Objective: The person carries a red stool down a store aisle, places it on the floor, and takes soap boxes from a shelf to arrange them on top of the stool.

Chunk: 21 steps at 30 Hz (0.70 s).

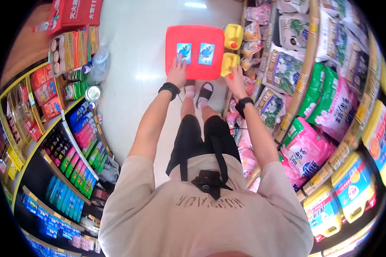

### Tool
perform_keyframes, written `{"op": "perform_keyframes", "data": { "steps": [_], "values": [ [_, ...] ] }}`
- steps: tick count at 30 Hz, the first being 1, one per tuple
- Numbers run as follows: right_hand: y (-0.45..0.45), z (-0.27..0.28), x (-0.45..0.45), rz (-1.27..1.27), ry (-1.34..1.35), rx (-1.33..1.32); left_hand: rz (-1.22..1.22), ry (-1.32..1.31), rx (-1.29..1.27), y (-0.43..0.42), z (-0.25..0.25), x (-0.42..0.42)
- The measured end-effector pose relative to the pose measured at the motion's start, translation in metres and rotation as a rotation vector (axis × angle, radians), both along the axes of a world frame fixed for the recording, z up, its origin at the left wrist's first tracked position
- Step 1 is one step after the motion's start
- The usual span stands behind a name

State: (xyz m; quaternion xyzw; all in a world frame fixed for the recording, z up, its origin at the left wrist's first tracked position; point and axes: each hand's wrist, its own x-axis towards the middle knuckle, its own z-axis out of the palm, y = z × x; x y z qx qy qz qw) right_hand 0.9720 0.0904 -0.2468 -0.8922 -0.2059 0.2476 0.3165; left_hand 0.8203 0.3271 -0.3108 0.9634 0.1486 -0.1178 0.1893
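Note:
My left hand (177,70) lies on a red plastic stool (194,73), its fingers stretched out over the near left part of the square top. Two blue stickers (206,54) are on that top; my fingertips touch the lower end of the left one. At the stool's right edge, my right hand (236,81) has its fingers around the near end of a yellow jug (228,60), by its red cap. Another yellow jug (233,34) stands just beyond it, also with a red cap.
Shelves of bagged detergent (302,147) and large yellow bottles (351,184) rise close on my right. Shelves of small boxed goods (64,197) line the left. Red boxes (75,17) stand at the far left, with a clear plastic bag (100,64) near them. Pale floor (133,55) lies between.

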Motion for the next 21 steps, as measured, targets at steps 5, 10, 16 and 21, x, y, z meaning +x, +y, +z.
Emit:
{"op": "perform_keyframes", "data": {
  "steps": [5, 10, 16, 21],
  "values": [
    [-0.096, 0.019, -0.027, -0.129, 0.298, 0.037, 0.173, -0.086, -0.475, 0.004, 0.091, -0.003],
    [-0.143, 0.080, -0.077, -0.117, 0.383, 0.046, -0.120, -0.078, -0.856, -0.012, 0.235, -0.027],
    [-0.162, 0.082, -0.132, 0.030, 0.410, -0.050, -0.528, -0.219, -1.085, -0.037, 0.412, -0.074],
    [-0.136, 0.113, -0.142, 0.073, 0.397, -0.053, -0.657, -0.157, -0.919, -0.025, 0.433, -0.090]
  ]
}}
